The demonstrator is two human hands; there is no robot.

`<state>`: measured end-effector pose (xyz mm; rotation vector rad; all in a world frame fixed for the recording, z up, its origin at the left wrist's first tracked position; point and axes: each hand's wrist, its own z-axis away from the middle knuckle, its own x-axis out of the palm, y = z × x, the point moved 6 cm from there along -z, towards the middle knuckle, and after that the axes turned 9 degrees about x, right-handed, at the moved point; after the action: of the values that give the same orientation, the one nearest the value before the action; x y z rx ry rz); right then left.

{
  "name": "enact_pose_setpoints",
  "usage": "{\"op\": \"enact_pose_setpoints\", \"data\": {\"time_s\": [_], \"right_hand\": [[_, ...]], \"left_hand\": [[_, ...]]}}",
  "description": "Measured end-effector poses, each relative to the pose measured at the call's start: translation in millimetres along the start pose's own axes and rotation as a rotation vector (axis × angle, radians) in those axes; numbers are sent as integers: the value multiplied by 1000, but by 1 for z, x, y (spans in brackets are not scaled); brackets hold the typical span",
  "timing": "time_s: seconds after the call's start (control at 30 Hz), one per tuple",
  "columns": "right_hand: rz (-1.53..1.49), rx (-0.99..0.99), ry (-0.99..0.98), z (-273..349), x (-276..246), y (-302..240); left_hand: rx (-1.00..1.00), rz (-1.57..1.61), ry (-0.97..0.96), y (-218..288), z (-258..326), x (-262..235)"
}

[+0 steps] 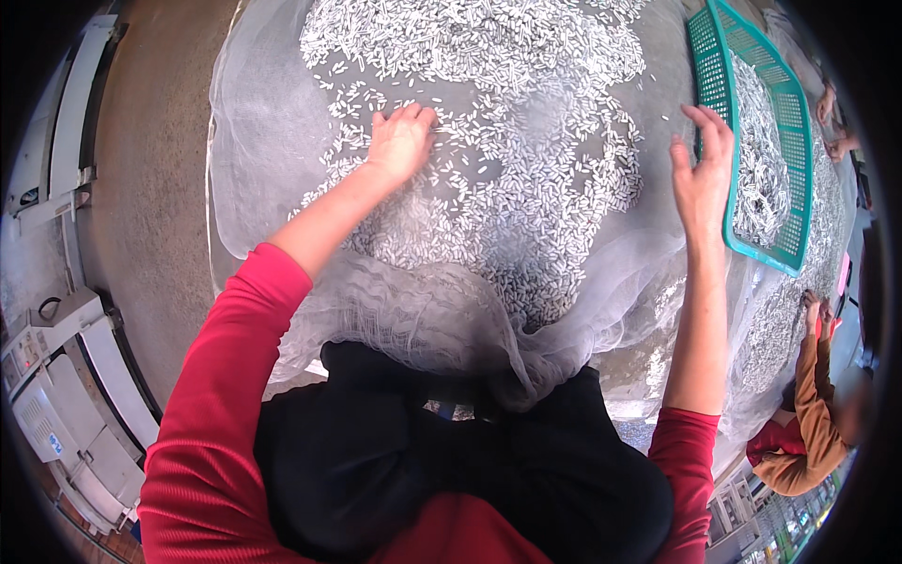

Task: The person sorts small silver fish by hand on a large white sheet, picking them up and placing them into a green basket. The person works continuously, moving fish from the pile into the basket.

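Small silvery-white, short rod-like pieces [540, 202] lie spread in a loose layer on a pale mesh cloth [263, 160] in front of me. My left hand [402, 143] is palm down over the left part of the layer, its fingers bent but somewhat apart, with nothing visible in them. Whether its fingertips touch the pieces is hard to see. On the right, my right hand [705, 174] is raised beside a green plastic basket [711, 70], fingers spread and holding nothing. Inside the basket lie silvery, longer-looking strips [759, 160].
A thicker heap of pieces [470, 38] lies at the far side. Bunched mesh [404, 305] drapes over the near edge toward my lap. Beyond the basket, more pieces cover another surface, where a co-worker in a brown sleeve [813, 442] works. White machine-like cabinets [80, 376] stand at left.
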<state>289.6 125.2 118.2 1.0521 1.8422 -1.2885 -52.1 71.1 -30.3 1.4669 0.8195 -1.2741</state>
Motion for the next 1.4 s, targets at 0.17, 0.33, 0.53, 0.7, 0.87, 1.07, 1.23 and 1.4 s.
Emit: {"op": "enact_pose_setpoints", "data": {"time_s": [0.17,0.33,0.53,0.7,0.87,1.07,1.23,1.4], "right_hand": [[-142,50,-140,15,20,-16],[-307,7,-231,35,32,-44],[-299,-171,-446,76,51,-94],[-171,-66,-500,85,55,-77],[130,219,21,5,-47,45],[620,182,210,-44,-96,134],[152,-3,-225,-27,72,55],[294,117,-433,-8,177,15]], "left_hand": [[124,-81,-3,4,-1,-1],[289,-230,-107,15,-15,-5],[287,544,-129,80,-7,-38],[237,820,-192,126,-8,-58],[129,717,49,77,-37,-59],[-268,386,51,-25,-36,-30],[-149,413,-43,20,-48,10],[-5,309,14,69,-59,18]]}}
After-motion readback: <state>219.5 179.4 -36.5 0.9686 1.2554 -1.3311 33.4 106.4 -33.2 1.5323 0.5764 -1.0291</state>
